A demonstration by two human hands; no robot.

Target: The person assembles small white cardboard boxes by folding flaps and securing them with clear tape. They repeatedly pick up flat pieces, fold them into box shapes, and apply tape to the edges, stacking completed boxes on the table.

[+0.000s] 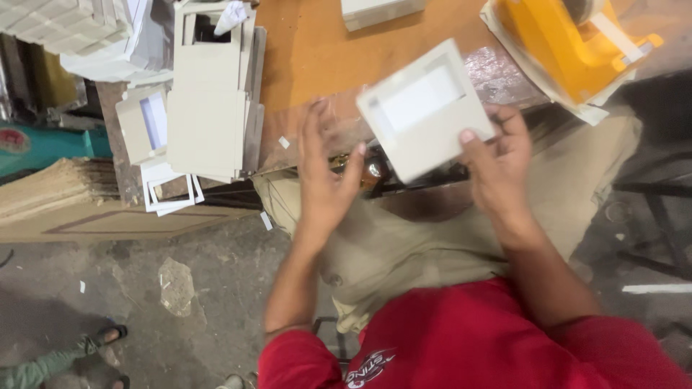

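Observation:
My right hand (496, 167) grips a grey cardboard piece with a white window panel (425, 109) by its lower right edge, holding it tilted above the wooden table's edge. My left hand (326, 179) is beside it on the left, fingers spread and raised, its fingertips near the card's lower left corner; whether they touch it is blurred. Both hands hover over my lap, which is covered by beige trousers.
A stack of grey cardboard cut-outs (210, 101) lies at the left end of the orange wooden table (317, 50). A yellow tape dispenser (569, 43) sits at the top right. White frames (171, 193) lean below the stack. Another person's sandalled foot (108, 334) is on the floor.

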